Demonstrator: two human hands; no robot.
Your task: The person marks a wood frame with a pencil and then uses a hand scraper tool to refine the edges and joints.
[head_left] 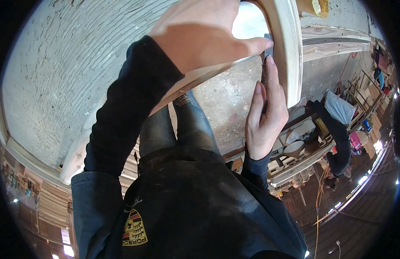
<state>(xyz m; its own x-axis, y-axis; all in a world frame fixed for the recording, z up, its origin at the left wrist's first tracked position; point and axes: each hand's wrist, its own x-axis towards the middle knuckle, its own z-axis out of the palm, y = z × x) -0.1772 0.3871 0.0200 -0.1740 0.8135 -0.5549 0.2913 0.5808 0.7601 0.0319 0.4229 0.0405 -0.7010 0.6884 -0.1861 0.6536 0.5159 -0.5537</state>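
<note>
A narrow, dark flat metal tool point(268, 52), perhaps a file or chisel, lies against the inner edge of a curved pale wooden piece point(291, 56). My left hand point(200, 36) reaches over a lower wooden rail point(193, 84). Its thumb is stretched to the right and presses on the tool; the other fingers are hidden or cut off at the top edge. From below, my right hand point(269, 110) is closed along the tool's dark lower part, one fingertip touching the metal just under my left thumb. Whether the tool is cutting cannot be seen.
A bench top with cracked white paint point(74, 73) spreads across the left. More curved wooden pieces point(338, 43) lie at the upper right. Beyond them, a person in dark clothes point(336, 138) bends near a bench strewn with wood parts point(295, 149). An orange cord point(319, 194) hangs at the lower right.
</note>
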